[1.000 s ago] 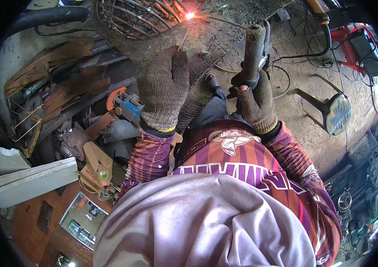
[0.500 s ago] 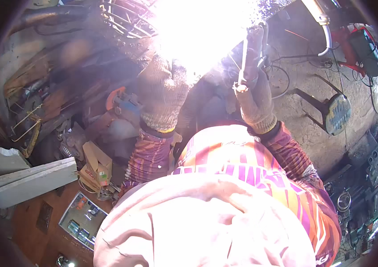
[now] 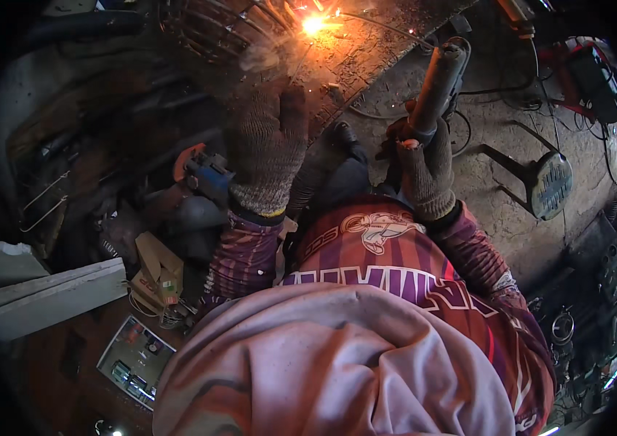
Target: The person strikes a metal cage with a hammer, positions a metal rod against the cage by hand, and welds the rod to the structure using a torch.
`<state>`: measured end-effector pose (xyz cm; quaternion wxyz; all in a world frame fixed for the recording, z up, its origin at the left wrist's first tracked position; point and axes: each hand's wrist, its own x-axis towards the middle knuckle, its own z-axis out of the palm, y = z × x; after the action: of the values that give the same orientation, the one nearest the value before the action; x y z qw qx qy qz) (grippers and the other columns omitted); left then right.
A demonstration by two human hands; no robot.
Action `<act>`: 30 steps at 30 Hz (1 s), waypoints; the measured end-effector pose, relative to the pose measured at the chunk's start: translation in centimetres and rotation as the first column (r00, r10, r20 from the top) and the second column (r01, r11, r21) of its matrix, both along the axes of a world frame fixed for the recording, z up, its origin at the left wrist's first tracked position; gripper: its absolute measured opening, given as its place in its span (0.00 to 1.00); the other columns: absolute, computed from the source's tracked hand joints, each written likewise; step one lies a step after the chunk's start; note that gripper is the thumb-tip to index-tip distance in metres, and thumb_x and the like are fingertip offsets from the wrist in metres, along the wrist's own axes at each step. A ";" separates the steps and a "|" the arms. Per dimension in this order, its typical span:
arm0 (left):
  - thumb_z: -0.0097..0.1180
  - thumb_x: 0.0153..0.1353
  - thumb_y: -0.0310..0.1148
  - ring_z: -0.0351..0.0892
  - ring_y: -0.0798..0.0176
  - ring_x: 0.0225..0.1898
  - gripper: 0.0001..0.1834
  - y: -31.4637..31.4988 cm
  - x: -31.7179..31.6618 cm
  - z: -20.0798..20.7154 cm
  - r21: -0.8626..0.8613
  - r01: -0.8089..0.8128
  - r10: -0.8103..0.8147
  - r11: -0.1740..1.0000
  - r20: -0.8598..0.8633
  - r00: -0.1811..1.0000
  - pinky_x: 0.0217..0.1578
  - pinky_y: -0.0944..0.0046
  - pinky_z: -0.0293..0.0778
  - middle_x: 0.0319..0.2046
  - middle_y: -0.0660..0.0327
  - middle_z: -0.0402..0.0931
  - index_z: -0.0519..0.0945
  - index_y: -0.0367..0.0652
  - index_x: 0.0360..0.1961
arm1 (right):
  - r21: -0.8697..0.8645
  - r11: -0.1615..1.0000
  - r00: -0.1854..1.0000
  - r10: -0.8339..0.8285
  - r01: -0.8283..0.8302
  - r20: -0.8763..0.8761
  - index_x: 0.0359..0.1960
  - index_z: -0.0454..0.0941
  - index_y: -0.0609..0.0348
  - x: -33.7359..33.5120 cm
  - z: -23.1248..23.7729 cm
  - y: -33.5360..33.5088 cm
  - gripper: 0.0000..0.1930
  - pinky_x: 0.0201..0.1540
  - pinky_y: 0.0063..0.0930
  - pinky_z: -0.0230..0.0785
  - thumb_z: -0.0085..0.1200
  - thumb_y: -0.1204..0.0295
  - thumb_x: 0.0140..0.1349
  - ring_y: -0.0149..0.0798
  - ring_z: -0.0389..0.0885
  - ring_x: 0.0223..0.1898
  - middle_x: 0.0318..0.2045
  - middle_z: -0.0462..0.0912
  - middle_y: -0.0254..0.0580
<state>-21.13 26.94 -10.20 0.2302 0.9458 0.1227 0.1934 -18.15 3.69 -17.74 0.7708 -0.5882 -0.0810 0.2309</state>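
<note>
A small orange-hot spot [image 3: 313, 26] glows and throws sparks on a rusty metal work surface [image 3: 374, 58], beside a cage of bent metal bars [image 3: 214, 29]. My right hand [image 3: 428, 174], in a knitted glove, is wrapped round a welding electrode holder [image 3: 439, 83]. From its head a thin electrode [image 3: 385, 29] runs left toward the glow; its tip seems apart from the hot spot. My left hand [image 3: 268, 149], gloved too, lies flat just below the cage with fingers stretched out, holding nothing. Shadow and smoke blur its fingertips.
Left of my legs lies a blue angle grinder [image 3: 210, 174] with an orange part. A cardboard box [image 3: 159, 269] and pale slabs [image 3: 54, 298] sit lower left. At right stand a stool [image 3: 552, 185] and a red-and-dark machine [image 3: 595, 83] with cables.
The blinding white arc has gone out, leaving an orange glow and sparks. The electrode holder has swung slightly right, away from the hot spot. My left hand has stayed in place.
</note>
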 end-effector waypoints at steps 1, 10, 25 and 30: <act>0.60 0.64 0.35 0.84 0.47 0.31 0.09 -0.2 0.0 0.2 -0.008 -0.026 0.026 1.000 -0.039 0.999 0.32 0.54 0.78 0.30 0.50 0.82 0.83 0.41 0.39 | -0.014 1.000 1.000 0.019 -0.019 -0.009 0.67 0.58 0.65 0.0 -0.1 -0.1 0.33 0.44 0.29 0.75 0.55 0.56 0.70 0.32 0.77 0.41 0.44 0.77 0.43; 0.60 0.65 0.37 0.85 0.46 0.34 0.11 -0.2 0.2 0.2 0.124 -0.018 0.024 0.992 -0.046 0.999 0.34 0.54 0.79 0.34 0.49 0.84 0.83 0.41 0.41 | -0.070 0.997 0.999 0.042 -0.041 0.018 0.68 0.56 0.64 -0.3 -0.1 -0.1 0.33 0.43 0.31 0.78 0.53 0.56 0.71 0.34 0.78 0.41 0.44 0.76 0.44; 0.59 0.66 0.39 0.86 0.45 0.36 0.14 0.1 -0.1 0.4 0.075 -0.034 0.041 0.997 -0.097 0.994 0.37 0.55 0.79 0.34 0.47 0.83 0.84 0.39 0.43 | -0.216 0.970 0.986 0.132 -0.108 0.101 0.65 0.58 0.66 -0.1 -0.2 -0.2 0.30 0.44 0.30 0.76 0.52 0.57 0.71 0.34 0.80 0.41 0.43 0.78 0.43; 0.58 0.66 0.39 0.85 0.44 0.35 0.13 0.3 -0.6 0.6 0.105 -0.027 0.037 0.994 -0.093 0.995 0.36 0.53 0.78 0.34 0.48 0.83 0.83 0.40 0.42 | -0.257 0.957 0.980 0.165 -0.132 0.113 0.64 0.60 0.67 0.0 1.2 0.4 0.29 0.47 0.29 0.74 0.50 0.58 0.72 0.33 0.80 0.42 0.44 0.79 0.44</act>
<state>-21.75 27.22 -9.60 0.1718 0.9625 0.1383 0.1582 -18.15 4.04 -16.57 0.6644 -0.6863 -0.1469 0.2568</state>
